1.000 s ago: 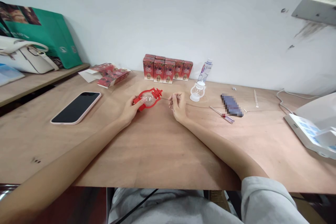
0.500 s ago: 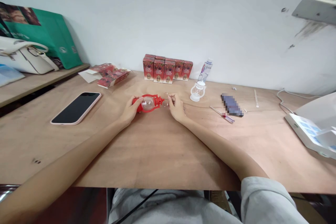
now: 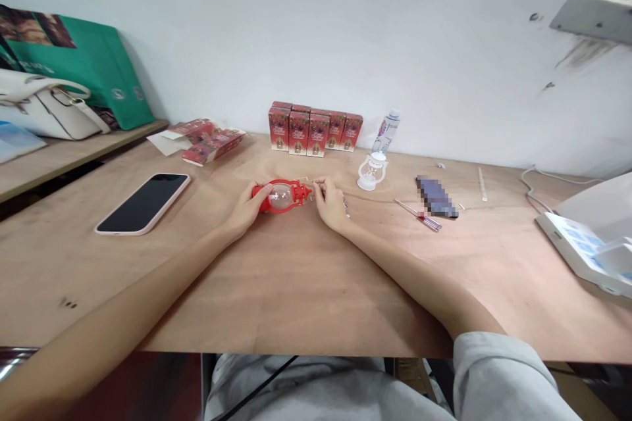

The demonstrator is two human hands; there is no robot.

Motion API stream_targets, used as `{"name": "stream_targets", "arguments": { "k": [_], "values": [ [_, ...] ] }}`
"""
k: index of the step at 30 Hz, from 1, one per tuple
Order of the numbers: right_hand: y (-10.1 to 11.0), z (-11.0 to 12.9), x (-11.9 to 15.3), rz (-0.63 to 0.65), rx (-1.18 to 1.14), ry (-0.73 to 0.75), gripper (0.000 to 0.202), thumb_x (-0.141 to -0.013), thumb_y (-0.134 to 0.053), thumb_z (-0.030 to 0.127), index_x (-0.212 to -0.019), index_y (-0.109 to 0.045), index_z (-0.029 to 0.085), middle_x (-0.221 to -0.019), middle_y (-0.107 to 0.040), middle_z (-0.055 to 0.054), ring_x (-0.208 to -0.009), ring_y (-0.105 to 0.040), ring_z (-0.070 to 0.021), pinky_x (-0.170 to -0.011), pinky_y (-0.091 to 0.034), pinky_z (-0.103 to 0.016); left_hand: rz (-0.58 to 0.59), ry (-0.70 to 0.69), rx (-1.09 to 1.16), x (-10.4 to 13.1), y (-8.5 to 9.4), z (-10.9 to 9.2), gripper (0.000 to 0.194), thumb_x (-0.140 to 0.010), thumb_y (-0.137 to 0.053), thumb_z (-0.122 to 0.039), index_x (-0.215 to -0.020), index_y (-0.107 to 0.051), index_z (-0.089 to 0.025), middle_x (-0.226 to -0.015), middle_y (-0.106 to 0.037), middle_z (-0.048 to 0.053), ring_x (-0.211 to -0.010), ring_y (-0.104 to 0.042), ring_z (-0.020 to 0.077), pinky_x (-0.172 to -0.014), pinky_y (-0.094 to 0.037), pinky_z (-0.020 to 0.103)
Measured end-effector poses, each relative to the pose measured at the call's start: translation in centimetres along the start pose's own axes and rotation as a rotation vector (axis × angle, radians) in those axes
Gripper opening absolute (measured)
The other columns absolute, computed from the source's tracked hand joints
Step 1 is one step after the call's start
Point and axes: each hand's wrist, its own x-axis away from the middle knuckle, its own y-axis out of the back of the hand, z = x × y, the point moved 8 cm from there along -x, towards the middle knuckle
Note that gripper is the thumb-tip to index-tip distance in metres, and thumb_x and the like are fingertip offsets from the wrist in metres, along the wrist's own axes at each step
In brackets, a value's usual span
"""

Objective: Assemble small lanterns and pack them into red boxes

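My left hand [image 3: 248,205] is closed round the base of a small red lantern [image 3: 282,197] with a clear globe. The lantern lies on its side, its top pointing right. At that top end my right hand [image 3: 330,200] pinches a thin metal wire piece [image 3: 305,179]; its exact shape is too fine to make out. Several small shiny bits [image 3: 346,208] lie beside the right hand, partly hidden by it. A white lantern [image 3: 372,172] of like form stands upright to the right. Further right lies a screwdriver [image 3: 419,216] with a clear reddish handle.
Several red printed boxes [image 3: 309,133] stand against the wall, with a clear bottle [image 3: 386,131] beside them. Flattened red packaging [image 3: 212,146] and a pink-cased phone [image 3: 145,202] lie left. A blurred dark object [image 3: 437,197], a pale strip [image 3: 482,184] and a white device [image 3: 587,250] are at right.
The red lantern has shifted slightly right, its tip now closer to my right fingers. The wire piece has turned and shows above the lantern's top.
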Motion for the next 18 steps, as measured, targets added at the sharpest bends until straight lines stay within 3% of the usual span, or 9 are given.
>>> {"name": "stream_targets", "arguments": {
  "k": [7,18],
  "values": [
    [-0.03,-0.21,0.03,-0.007,0.072,0.014,0.017,-0.091,-0.031,0.027,-0.092,-0.046,0.020,-0.062,-0.056,0.003,-0.055,-0.051,-0.0140,-0.060,-0.037,-0.024,0.010,-0.027,-0.043,0.03,-0.01,-0.52,0.036,-0.066,-0.063,-0.053,-0.071,-0.053,-0.019,-0.067,-0.054,-0.001,-0.066,-0.052,0.0149,-0.063,-0.041,0.025],
    [0.26,-0.04,0.02,-0.055,-0.048,0.038,0.013,-0.090,-0.035,0.029,-0.088,-0.045,0.021,-0.061,-0.056,0.003,-0.053,-0.051,-0.0134,-0.059,-0.037,-0.024,0.010,-0.008,-0.045,-0.09,0.11,-0.02,0.040,-0.066,-0.060,-0.056,-0.073,-0.052,-0.017,-0.066,-0.053,-0.002,-0.062,-0.049,0.0129,-0.059,-0.038,0.024]
  ]
}}
